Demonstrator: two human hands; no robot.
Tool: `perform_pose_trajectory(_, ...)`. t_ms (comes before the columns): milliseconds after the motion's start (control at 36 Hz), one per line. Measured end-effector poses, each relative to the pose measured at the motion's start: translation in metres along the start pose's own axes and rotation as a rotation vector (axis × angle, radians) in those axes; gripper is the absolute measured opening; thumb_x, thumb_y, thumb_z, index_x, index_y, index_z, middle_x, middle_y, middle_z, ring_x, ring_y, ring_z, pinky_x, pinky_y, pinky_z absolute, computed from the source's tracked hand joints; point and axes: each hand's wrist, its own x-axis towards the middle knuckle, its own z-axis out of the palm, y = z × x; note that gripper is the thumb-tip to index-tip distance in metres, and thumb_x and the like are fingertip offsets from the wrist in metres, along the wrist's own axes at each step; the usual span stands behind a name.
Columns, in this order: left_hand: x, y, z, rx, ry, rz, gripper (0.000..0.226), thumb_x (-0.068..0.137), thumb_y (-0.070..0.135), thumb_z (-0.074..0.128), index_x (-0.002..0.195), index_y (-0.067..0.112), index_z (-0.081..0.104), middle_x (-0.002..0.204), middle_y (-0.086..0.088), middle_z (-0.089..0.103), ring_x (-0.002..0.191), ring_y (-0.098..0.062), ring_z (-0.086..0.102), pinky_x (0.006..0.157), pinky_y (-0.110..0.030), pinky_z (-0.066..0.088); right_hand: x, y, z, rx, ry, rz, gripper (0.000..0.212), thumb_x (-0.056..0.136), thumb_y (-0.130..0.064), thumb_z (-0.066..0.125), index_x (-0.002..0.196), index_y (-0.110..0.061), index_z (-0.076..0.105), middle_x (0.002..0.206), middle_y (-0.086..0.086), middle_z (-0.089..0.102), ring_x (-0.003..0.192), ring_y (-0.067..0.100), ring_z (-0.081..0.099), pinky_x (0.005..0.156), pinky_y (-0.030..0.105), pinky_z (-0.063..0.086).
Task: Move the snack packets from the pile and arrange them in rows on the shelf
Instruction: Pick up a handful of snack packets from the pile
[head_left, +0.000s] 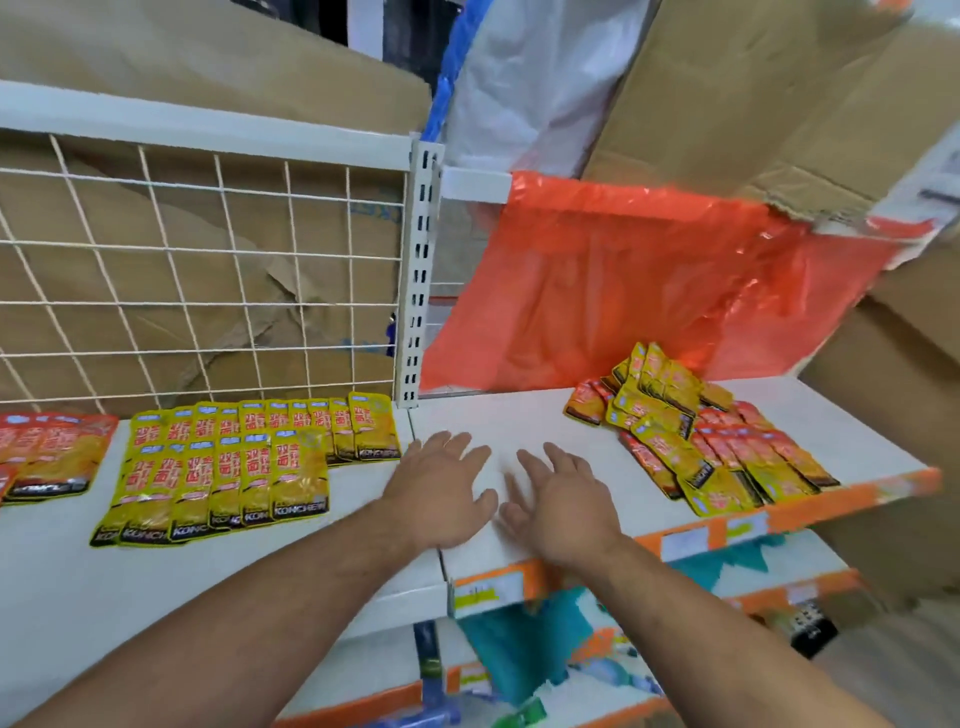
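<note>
Now both hands are spreading over the bare middle of the shelf (519, 415), fingers straight and relaxed, holding nothing. The left hand (441, 486) is lying just beside the right hand (558, 501). The pile of snack packets (696, 436) is lying to the right of both hands, stretching from the back toward the front edge, so the right hand is nearer. The yellow rows (244, 467) are lying to the left, long sides pointing away from the person. I am judging that the next reach is going rightward.
</note>
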Motion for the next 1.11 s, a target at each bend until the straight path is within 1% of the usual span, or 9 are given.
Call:
perform_pose_trajectory(139,0.011,0.059,0.006,-0.005,-0.022,0.03,0.066,0.096,0.057,0.036,0.156,0.032,0.022,0.165,0.001,0.014,0.151,-0.024,0.01,0.122,-0.045,0.011,-0.02,0.06,-0.008,0.007,0.028,0.022,0.075,0.092,-0.063,0.047,0.156,-0.035,0.021,0.165,0.002,0.015,0.148,0.026,0.016,0.116,0.043,0.03)
perform_pose_trajectory(222,0.017,0.097,0.011,0.022,-0.01,0.035,0.067,0.095,0.058,0.035,0.155,0.032,0.023,0.164,0.0,0.017,0.15,-0.024,0.012,0.121,-0.046,0.012,-0.029,0.099,-0.013,0.011,0.039,0.022,0.076,0.091,-0.065,0.047,0.156,-0.034,0.023,0.164,0.003,0.018,0.149,0.027,0.018,0.117,0.043,0.028)
perform_pose_trajectory(389,0.029,0.167,0.019,0.071,0.022,0.04,0.065,0.094,0.057,0.036,0.153,0.032,0.028,0.163,0.0,0.023,0.148,-0.024,0.019,0.12,-0.047,0.016,-0.048,0.169,-0.026,0.022,0.048,0.009,0.076,0.09,-0.066,0.048,0.155,-0.033,0.027,0.163,0.003,0.021,0.147,0.029,0.021,0.116,0.044,0.03)
perform_pose_trajectory(528,0.042,0.208,0.029,0.105,0.043,0.061,0.065,0.092,0.058,0.033,0.152,0.032,0.03,0.161,0.0,0.026,0.147,-0.024,0.022,0.118,-0.048,0.02,-0.057,0.213,-0.032,0.039,0.029,0.02,0.074,0.09,-0.065,0.049,0.154,-0.035,0.028,0.163,0.002,0.02,0.148,0.029,0.018,0.117,0.044,0.027)
perform_pose_trajectory(611,0.054,0.224,0.031,0.123,0.027,0.071,0.065,0.093,0.057,0.033,0.153,0.032,0.029,0.161,-0.001,0.026,0.146,-0.024,0.022,0.118,-0.049,0.019,-0.055,0.233,-0.036,0.053,0.022,0.024,0.072,0.091,-0.064,0.049,0.154,-0.036,0.028,0.164,0.001,0.019,0.148,0.03,0.018,0.117,0.045,0.027)
perform_pose_trajectory(750,0.081,0.238,0.034,0.125,0.03,0.093,0.066,0.091,0.057,0.032,0.152,0.032,0.03,0.16,-0.001,0.029,0.145,-0.024,0.023,0.118,-0.049,0.019,-0.037,0.257,-0.035,0.06,0.03,0.029,0.072,0.091,-0.064,0.048,0.154,-0.035,0.029,0.163,0.001,0.023,0.147,0.028,0.021,0.117,0.043,0.028)
perform_pose_trajectory(861,0.108,0.242,0.038,0.144,0.028,0.117,0.074,0.083,0.06,0.023,0.15,0.03,0.034,0.158,-0.002,0.032,0.145,-0.025,0.025,0.116,-0.05,0.022,-0.016,0.269,-0.032,0.052,0.028,0.04,0.071,0.091,-0.064,0.048,0.154,-0.036,0.029,0.162,0.001,0.024,0.146,0.027,0.022,0.116,0.043,0.03)
perform_pose_trajectory(1028,0.165,0.238,0.039,0.182,0.014,0.161,0.069,0.086,0.06,0.031,0.149,0.03,0.036,0.155,-0.003,0.036,0.142,-0.027,0.029,0.116,-0.05,0.022,0.026,0.286,-0.036,0.04,0.014,0.076,0.07,0.091,-0.064,0.048,0.152,-0.034,0.031,0.16,0.003,0.026,0.146,0.028,0.023,0.114,0.046,0.032)
perform_pose_trajectory(1111,0.184,0.234,0.042,0.176,0.014,0.175,0.067,0.089,0.06,0.036,0.149,0.03,0.036,0.153,-0.002,0.038,0.141,-0.027,0.031,0.116,-0.05,0.023,0.044,0.29,-0.038,0.023,0.009,0.081,0.069,0.092,-0.062,0.048,0.153,-0.034,0.031,0.16,0.004,0.028,0.146,0.029,0.022,0.117,0.044,0.029)
